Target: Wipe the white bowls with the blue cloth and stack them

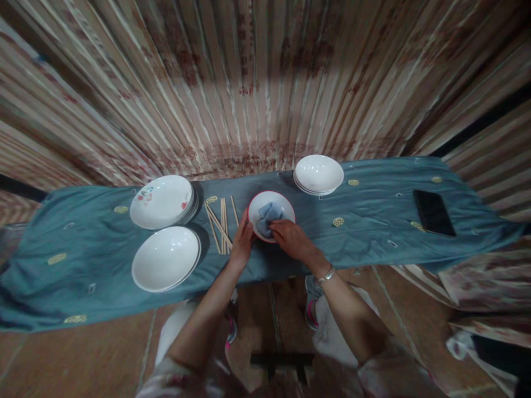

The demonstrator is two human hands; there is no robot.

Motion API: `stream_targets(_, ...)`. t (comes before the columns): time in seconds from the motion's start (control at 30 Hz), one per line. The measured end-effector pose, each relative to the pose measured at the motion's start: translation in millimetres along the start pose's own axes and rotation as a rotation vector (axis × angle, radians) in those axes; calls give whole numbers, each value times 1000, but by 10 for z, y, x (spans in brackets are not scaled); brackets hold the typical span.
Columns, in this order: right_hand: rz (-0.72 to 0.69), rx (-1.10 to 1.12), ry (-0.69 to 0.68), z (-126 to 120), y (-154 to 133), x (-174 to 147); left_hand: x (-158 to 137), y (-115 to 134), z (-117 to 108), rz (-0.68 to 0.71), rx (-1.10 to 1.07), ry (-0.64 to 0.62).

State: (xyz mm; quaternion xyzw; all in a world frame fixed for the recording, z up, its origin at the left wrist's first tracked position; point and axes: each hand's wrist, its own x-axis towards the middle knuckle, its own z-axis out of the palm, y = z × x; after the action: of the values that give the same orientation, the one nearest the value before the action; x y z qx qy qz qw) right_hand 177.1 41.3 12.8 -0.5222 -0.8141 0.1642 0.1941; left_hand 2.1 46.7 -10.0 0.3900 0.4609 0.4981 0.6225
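A white bowl with a red rim (287,205) stands on the teal cloth in front of me. Its left side is gripped by my left hand (243,240), whose fingers curl along the rim. Inside the bowl lies a crumpled light-blue cloth (269,214). My right hand (292,237) reaches over the near right rim, fingers closed on that cloth against the bowl's inner surface. Several wooden chopsticks (223,226) lie loosely just left of my left hand, some of them crossed.
At left, a stack of flower-patterned plates (164,199) stands behind stacked white bowls (166,258). More stacked white bowls (318,174) are at the back right. A black phone (434,213) lies far right on the teal tablecloth (365,221). A patterned curtain (265,99) hangs behind the table.
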Motion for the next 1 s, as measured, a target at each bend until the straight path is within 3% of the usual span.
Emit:
stream_targets(0.17,189,-200,4,-59,-29,123,-32,46,54,62,88,-24)
stream_targets(0.33,294,-179,168,9,37,253,-50,96,95,39,51,-14)
stream_targets(0.63,128,206,411,204,205,455,-61,128,121,-21,-61,19)
stream_targets(1.0,40,332,384,201,83,569,-57,67,100,81,40,-26)
